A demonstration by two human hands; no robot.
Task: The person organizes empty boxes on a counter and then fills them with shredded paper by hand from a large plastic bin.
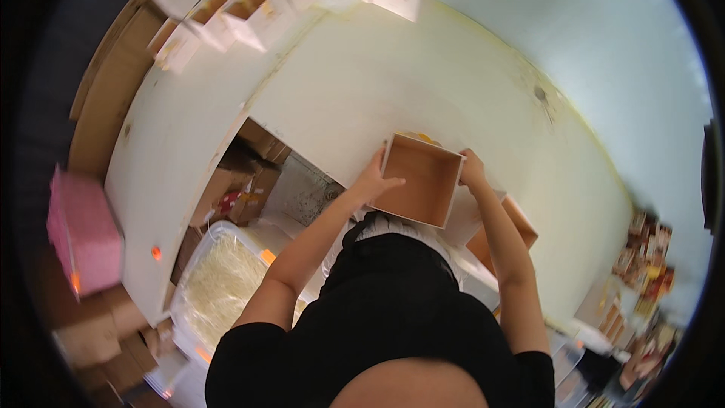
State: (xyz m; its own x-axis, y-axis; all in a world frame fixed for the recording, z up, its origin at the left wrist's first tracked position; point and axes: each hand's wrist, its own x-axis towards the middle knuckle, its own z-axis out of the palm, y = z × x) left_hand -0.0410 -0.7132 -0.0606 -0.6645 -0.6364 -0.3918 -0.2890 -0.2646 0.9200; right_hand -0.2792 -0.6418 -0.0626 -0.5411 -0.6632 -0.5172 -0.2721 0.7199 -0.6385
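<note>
Between my hands, close to my body, is an open box (423, 181) with white outer edges and a brown inside; nothing shows in it. My left hand (378, 181) grips its left wall, with the thumb over the rim. At the opposite upper corner, my right hand (472, 169) has its fingers curled on the edge. Something yellow peeks out behind the far wall. A second open box (515, 221), white with a brown inside, lies tilted beneath my right forearm, partly hidden by it.
Several white open boxes (260, 11) with gold decoration stand at the table's (351, 79) far left. A clear plastic tub (226, 277) of pale shredded filler sits at my left. Cardboard boxes (232, 181) fill the space below the table. A pink box (88, 232) stands beyond its left edge.
</note>
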